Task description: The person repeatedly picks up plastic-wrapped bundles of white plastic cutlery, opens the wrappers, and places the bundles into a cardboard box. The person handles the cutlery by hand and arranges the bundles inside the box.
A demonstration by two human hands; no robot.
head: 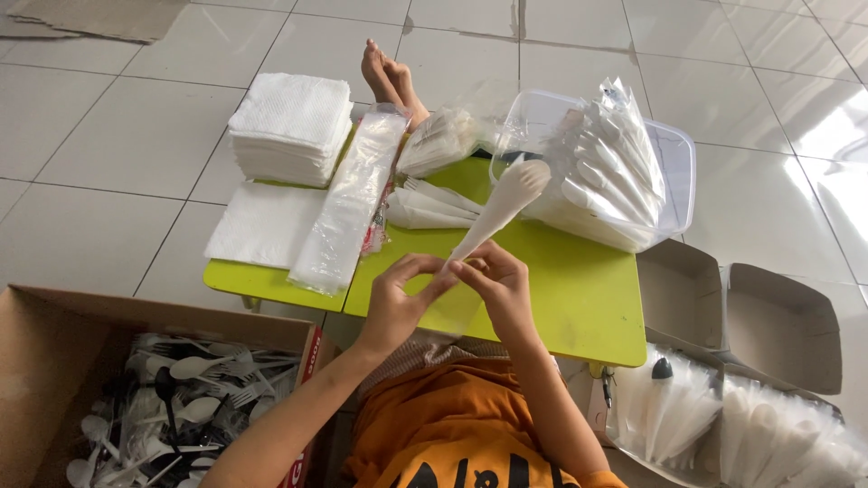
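Observation:
Both hands hold one narrow clear plastic sleeve with a white plastic spoon and a folded napkin inside; it points up and away over the lime-green low table. My left hand pinches the sleeve's near open end from the left. My right hand grips the same end from the right. The spoon's bowl is at the far tip.
A stack of white napkins and a pile of empty clear sleeves lie at the table's left. A clear tub of packed sleeves stands at the back right. A cardboard box of loose cutlery sits at lower left, more boxes at lower right.

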